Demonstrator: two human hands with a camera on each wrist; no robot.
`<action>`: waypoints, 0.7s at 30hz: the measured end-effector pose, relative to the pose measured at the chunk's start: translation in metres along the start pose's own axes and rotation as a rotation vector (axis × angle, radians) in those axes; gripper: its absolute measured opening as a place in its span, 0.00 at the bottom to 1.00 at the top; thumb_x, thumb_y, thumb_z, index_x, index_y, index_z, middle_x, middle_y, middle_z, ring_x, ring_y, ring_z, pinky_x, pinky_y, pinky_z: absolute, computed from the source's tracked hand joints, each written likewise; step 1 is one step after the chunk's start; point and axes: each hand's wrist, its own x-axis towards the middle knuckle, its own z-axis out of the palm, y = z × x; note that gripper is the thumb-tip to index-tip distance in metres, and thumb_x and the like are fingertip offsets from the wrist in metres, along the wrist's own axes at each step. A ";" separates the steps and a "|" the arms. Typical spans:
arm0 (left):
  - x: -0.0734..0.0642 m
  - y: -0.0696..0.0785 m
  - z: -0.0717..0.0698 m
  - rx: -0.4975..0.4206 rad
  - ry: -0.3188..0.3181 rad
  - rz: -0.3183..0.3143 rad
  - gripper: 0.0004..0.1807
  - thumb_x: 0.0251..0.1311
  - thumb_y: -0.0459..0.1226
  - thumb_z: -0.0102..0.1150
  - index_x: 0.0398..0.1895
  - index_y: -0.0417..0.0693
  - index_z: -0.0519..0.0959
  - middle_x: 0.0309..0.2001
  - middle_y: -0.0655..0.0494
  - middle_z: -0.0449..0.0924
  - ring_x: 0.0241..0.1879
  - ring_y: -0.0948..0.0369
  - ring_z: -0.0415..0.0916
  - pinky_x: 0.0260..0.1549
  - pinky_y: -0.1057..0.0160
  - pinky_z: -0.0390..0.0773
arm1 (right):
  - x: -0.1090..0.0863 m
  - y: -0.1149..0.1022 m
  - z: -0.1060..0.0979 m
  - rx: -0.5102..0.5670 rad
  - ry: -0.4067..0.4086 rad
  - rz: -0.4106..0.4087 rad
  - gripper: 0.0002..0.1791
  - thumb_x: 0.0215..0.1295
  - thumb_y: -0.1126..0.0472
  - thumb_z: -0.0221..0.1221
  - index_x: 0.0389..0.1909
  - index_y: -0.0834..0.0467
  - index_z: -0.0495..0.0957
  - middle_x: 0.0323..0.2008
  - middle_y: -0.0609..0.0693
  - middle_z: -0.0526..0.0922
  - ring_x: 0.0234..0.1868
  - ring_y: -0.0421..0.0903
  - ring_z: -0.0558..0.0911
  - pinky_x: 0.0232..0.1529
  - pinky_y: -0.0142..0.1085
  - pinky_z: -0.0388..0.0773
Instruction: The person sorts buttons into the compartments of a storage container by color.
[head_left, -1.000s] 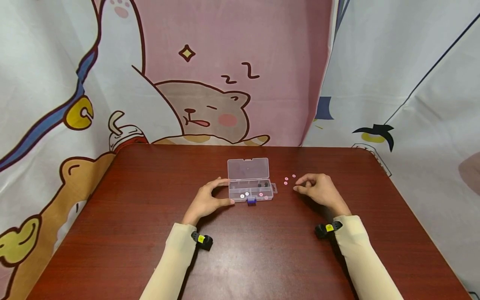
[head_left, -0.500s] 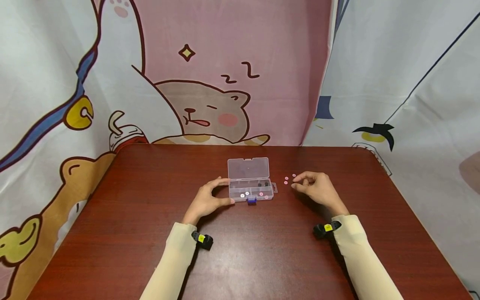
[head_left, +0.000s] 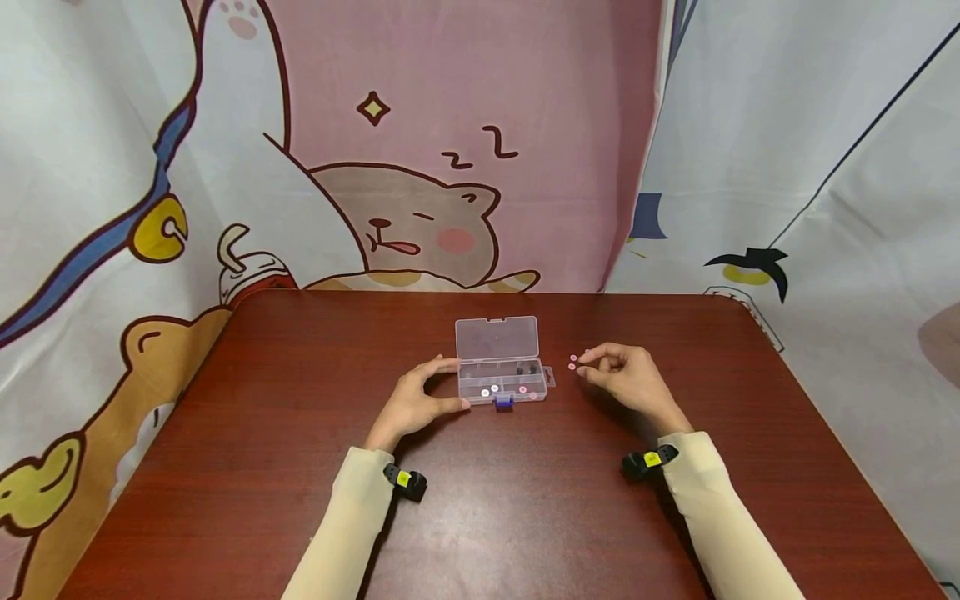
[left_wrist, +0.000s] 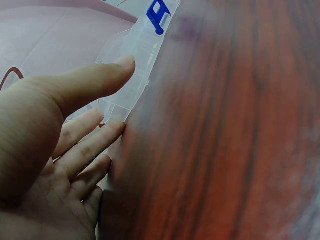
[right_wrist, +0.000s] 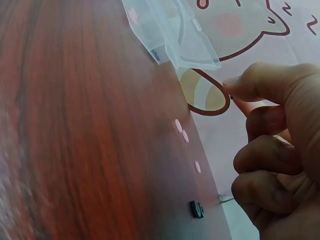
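A clear plastic compartment box (head_left: 497, 340) stands with its lid raised and its blue latch (head_left: 504, 403) hanging at the front. My left hand (head_left: 412, 404) holds its left end, thumb at the front corner and index finger at the back. White discs (head_left: 485, 392), pink discs (head_left: 522, 389) and small dark pieces (head_left: 533, 369) lie in its compartments. To the box's right, my right hand (head_left: 630, 379) pinches a tiny dark piece (right_wrist: 231, 97) between thumb and index finger; its shape is mostly hidden. Near those fingers lie loose pink discs (right_wrist: 178, 126) on the table.
A small black piece (right_wrist: 197, 209) lies on the brown table (head_left: 487, 517), beyond the pink discs in the right wrist view. A printed cloth (head_left: 570, 150) hangs behind the table's far edge. Both wrists wear a black camera (head_left: 408, 483).
My right hand has moved slightly left, toward the box, and its fingers now partly cover the farthest pink disc. My left hand and the box have stayed put.
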 end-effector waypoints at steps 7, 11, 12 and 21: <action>0.002 0.000 0.001 0.008 0.010 0.013 0.36 0.48 0.44 0.82 0.64 0.62 0.80 0.76 0.50 0.68 0.79 0.52 0.59 0.76 0.43 0.59 | 0.000 -0.005 0.004 0.055 -0.017 -0.007 0.09 0.63 0.56 0.71 0.43 0.52 0.88 0.20 0.49 0.73 0.22 0.39 0.70 0.24 0.31 0.67; 0.004 0.001 0.003 0.005 0.009 0.027 0.36 0.48 0.44 0.81 0.64 0.60 0.80 0.76 0.49 0.67 0.79 0.51 0.59 0.76 0.43 0.59 | -0.001 -0.009 0.004 0.073 -0.009 -0.013 0.08 0.63 0.58 0.71 0.42 0.53 0.87 0.19 0.48 0.72 0.21 0.39 0.70 0.24 0.31 0.68; 0.004 0.002 0.003 0.002 0.008 0.030 0.36 0.48 0.45 0.81 0.64 0.60 0.80 0.76 0.48 0.67 0.79 0.50 0.59 0.76 0.42 0.59 | -0.001 -0.010 0.006 0.077 -0.005 -0.016 0.08 0.63 0.59 0.71 0.42 0.54 0.87 0.19 0.48 0.72 0.21 0.39 0.70 0.24 0.31 0.67; 0.000 0.000 0.001 -0.021 0.012 0.010 0.37 0.47 0.43 0.82 0.64 0.60 0.80 0.77 0.46 0.65 0.78 0.47 0.59 0.75 0.40 0.60 | -0.001 -0.022 0.026 0.120 -0.031 -0.061 0.07 0.61 0.64 0.70 0.40 0.57 0.87 0.19 0.43 0.70 0.20 0.35 0.68 0.21 0.28 0.63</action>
